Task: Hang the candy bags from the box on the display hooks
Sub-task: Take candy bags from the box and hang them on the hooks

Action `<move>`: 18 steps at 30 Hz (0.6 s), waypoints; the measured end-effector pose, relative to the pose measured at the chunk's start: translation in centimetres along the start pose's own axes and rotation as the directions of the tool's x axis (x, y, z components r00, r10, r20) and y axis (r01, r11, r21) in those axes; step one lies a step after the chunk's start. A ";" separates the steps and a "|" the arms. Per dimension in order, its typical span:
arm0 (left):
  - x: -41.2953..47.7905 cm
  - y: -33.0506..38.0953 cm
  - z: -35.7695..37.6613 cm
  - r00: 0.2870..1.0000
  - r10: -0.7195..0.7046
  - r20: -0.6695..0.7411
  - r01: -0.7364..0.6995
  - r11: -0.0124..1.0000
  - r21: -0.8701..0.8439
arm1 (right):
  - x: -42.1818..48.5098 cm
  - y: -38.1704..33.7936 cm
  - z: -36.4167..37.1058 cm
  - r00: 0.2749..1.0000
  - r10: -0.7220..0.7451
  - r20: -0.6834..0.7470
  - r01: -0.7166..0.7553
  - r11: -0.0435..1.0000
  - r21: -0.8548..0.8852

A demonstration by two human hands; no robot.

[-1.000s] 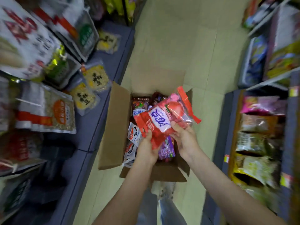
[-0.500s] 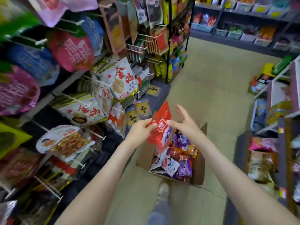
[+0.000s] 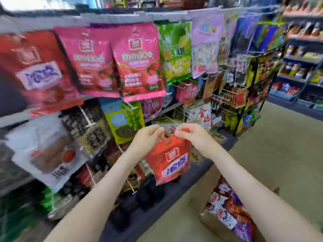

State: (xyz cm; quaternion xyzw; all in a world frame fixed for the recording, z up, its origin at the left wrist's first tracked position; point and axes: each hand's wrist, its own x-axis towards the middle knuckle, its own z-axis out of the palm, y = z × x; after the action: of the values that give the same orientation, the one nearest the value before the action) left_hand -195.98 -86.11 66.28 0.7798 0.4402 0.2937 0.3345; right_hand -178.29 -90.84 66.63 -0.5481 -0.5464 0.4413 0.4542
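A red candy bag point(image 3: 170, 159) hangs upright between my hands in front of the display rack. My left hand point(image 3: 148, 137) pinches its top left corner and my right hand point(image 3: 193, 136) pinches its top right corner. The cardboard box point(image 3: 209, 222) stands on the floor at the lower right, under my right forearm, with several candy bags point(image 3: 227, 208) inside. A matching red bag point(image 3: 36, 70) hangs on the rack's top row at the far left. White wire display hooks point(image 3: 86, 117) stick out of the rack left of my hands.
Pink bags point(image 3: 139, 62), a green bag point(image 3: 176, 49) and a pale bag point(image 3: 204, 49) hang along the top row. Lower rows hold more snack packs. A dark shelf base point(image 3: 174, 189) runs under the rack. Beige floor point(image 3: 279, 154) lies to the right, with further shelving point(image 3: 302, 63) behind.
I have raised the red bag from over the box up to the rack. My view has swung up and left onto the hanging bags. My right hand now pinches the bag's top.
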 end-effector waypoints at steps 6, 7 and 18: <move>-3.4 -0.5 -13.4 0.971 0.116 -0.207 -0.103 0.992 0.073 | 2.6 -8.0 10.8 0.979 -0.203 -0.017 0.203 0.975 0.085; -4.2 -0.4 -15.5 0.969 0.135 -0.207 -0.115 0.988 0.108 | 3.0 -9.3 12.1 0.969 -0.244 -0.024 0.245 0.966 0.083; -8.8 -0.2 -31.0 0.853 0.355 -0.383 -0.174 0.884 0.433 | 6.4 -20.8 23.4 0.853 -0.520 0.054 0.504 0.845 0.177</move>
State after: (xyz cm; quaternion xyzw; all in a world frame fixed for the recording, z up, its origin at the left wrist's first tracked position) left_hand -223.27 -85.60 83.41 0.7938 0.4406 0.4187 0.0197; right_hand -205.23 -84.29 82.44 -0.3222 -0.6583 0.3724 0.5693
